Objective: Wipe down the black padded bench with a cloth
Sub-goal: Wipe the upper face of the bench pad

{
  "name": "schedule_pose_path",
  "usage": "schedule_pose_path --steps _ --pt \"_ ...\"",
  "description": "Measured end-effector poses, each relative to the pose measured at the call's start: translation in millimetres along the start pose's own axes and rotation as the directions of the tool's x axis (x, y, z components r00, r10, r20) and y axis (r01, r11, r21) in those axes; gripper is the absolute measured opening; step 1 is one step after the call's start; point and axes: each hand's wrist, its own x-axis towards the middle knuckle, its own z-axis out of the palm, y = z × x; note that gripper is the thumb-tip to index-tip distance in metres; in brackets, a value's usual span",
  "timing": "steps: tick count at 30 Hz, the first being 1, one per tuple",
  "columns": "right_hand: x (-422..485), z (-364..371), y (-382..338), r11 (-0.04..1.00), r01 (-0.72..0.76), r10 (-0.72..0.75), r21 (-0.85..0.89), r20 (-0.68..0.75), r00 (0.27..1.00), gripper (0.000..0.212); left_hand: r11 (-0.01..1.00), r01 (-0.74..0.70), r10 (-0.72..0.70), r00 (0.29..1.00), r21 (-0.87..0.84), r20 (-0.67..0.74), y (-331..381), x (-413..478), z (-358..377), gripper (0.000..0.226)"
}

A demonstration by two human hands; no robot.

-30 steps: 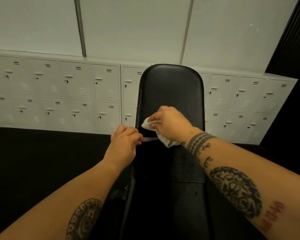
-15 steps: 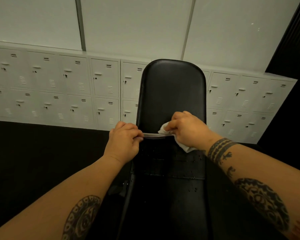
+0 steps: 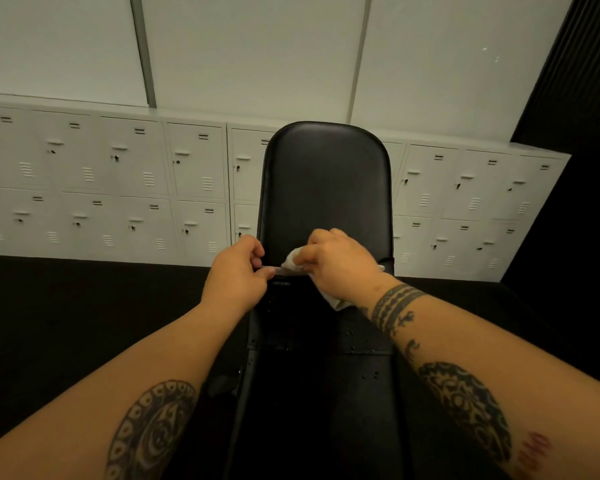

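Cloth (image 3: pixel 293 264) stretched crosswise over bench (image 3: pixel 326 181), which runs straight away.

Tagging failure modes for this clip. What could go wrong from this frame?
1. The left hand pinches only a thin stretched edge of the cloth, with the rest bunched in the right hand; that edge may slip free or tear.
2. Both hands work at the lower end of the bench back pad, while droplets sit on the nearer pad; they may be missed.
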Motion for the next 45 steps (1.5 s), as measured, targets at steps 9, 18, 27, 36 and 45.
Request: schedule_pose_path --steps 9,18,27,36,45 --pt "-1.8 -6.6 -9.8 0.997 0.006 0.001 0.08 -0.085 0.996 0.022 0.998 0.043 -0.04 0.997 -0.047 0.072 -8.9 7.9 -12.7 0.029" --pt "-3.1 4.1 -23.4 0.997 0.027 -0.023 -0.077 0.047 0.999 0.032 0.998 0.051 -0.049 0.996 -0.026 0.075 -8.7 14.0 -10.5 0.031" --pt "-40.3 -29.8 36.9 0.958 -0.267 0.276 -0.106 0.08 0.958 0.028 0.858 -0.309 0.251 0.949 0.41 0.191 7.7 5.2 -10.2 0.028" --pt "-1.2 -22.7 -17.0 0.98 -0.199 0.199 0.003 0.03 0.98 0.023 0.743 -0.44 0.381 0.897 0.503 0.223 19.4 -1.3 7.8 0.025" --pt "-39.1 -41.6 52.1 0.939 -0.294 0.306 -0.178 0.044 0.951 0.031 0.738 -0.433 0.398 0.899 0.518 0.185 9.7 -4.1 17.8 0.025"
